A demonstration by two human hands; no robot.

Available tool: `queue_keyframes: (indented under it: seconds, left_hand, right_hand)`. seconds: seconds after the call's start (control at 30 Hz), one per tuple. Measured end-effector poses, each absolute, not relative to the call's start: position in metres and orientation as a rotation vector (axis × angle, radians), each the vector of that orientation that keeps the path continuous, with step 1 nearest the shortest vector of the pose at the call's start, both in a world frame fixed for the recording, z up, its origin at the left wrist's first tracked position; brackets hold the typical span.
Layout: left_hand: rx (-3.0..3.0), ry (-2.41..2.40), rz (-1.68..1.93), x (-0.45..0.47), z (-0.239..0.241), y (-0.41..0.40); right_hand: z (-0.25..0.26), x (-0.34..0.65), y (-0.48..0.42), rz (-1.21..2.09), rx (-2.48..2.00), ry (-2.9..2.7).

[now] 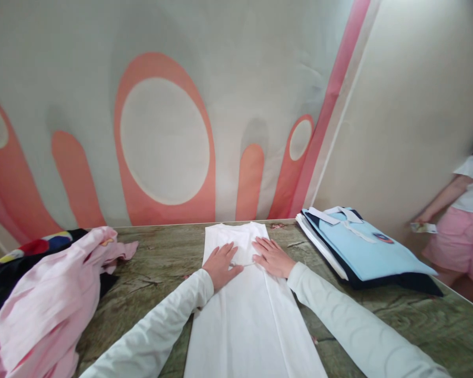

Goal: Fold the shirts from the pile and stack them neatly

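A white garment [248,315] lies folded into a long narrow strip down the middle of the table [165,257], its far end near the wall. My left hand [220,264] rests flat on its upper part, fingers spread. My right hand [271,256] lies flat beside it on the same garment, palm down. Both hands press on the cloth and grip nothing. White sleeves cover both my arms.
A heap of pink cloth [51,299] over a dark multicoloured garment [27,252] fills the left side. A stack of folded clothes with a light blue shirt on top [362,247] sits at the right. Another person [465,220] stands beyond the table's right edge by the wall.
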State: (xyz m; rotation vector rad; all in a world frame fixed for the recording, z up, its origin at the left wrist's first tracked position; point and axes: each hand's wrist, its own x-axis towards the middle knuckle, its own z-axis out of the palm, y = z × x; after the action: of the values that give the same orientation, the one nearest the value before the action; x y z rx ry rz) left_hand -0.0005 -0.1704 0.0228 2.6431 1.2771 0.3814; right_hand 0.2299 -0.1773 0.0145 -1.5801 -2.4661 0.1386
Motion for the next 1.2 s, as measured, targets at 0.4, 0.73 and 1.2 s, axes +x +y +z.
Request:
queue_keyframes:
  seconds: [0.4, 0.73, 1.2]
  left_hand:
    - [2.593, 1.159, 0.697, -0.006, 0.015, -0.16]
    - [2.667, 1.316, 0.807, -0.007, 0.025, -0.167]
    - [2.34, 0.933, 0.643, -0.021, 0.047, -0.147]
  right_hand:
    - [0.011, 0.231, -0.175, 0.131, -1.606, -2.454]
    - [0.011, 0.229, -0.174, 0.092, -1.647, -2.464]
    - [0.012, 0.229, -0.176, 0.084, -1.637, -2.45]
